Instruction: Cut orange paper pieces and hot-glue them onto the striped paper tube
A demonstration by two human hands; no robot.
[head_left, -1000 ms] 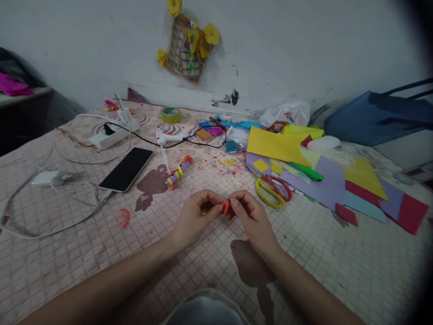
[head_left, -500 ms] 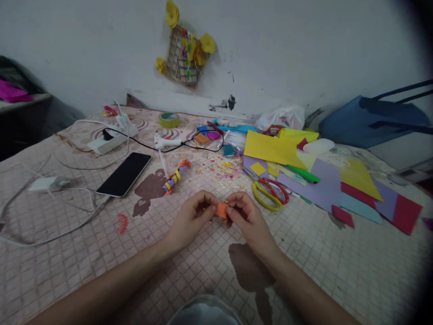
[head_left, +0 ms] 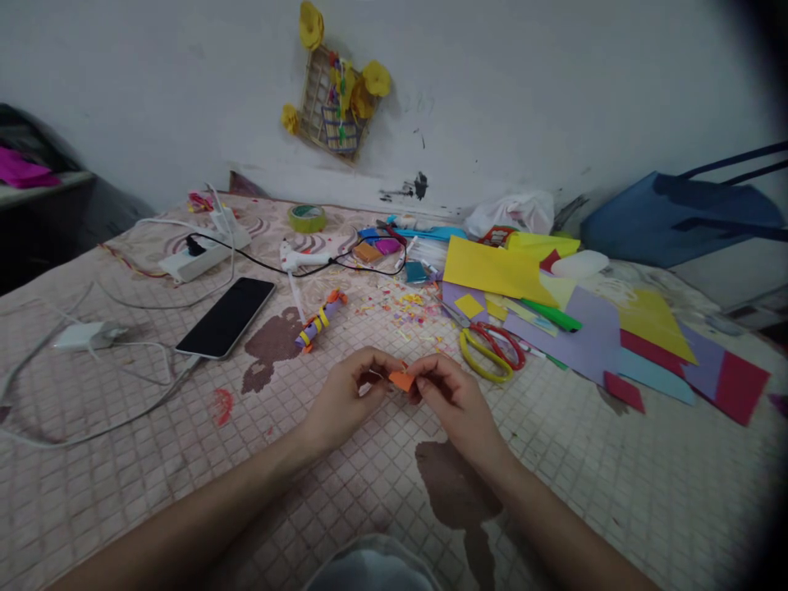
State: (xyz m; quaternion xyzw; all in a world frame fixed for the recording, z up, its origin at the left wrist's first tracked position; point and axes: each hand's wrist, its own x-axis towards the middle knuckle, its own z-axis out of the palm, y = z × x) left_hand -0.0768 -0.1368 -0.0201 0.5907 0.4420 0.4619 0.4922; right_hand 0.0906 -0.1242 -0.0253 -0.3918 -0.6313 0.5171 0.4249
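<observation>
A small orange paper piece (head_left: 402, 380) sits between my two hands, just above the patterned bedsheet (head_left: 185, 460). My left hand (head_left: 348, 398) pinches its left edge with curled fingers. My right hand (head_left: 452, 398) pinches its right edge the same way. Both hands meet at the middle of the view. A rolled purple paper tube with yellow and orange bands (head_left: 318, 320) lies beyond my left hand. Yellow and red handled scissors (head_left: 492, 351) lie just beyond my right hand.
Coloured paper sheets (head_left: 591, 320) spread at the right, paper scraps (head_left: 410, 308) in the middle. A black phone (head_left: 226, 316), charger cables (head_left: 92, 361), a power strip (head_left: 200, 250), a glue gun (head_left: 304, 256) and a tape roll (head_left: 307, 217) lie at the left. A blue bag (head_left: 683, 213) leans at the wall.
The orange piece has gone from a tight fold between my fingertips to a flatter, more spread shape. My hands stay in about the same place.
</observation>
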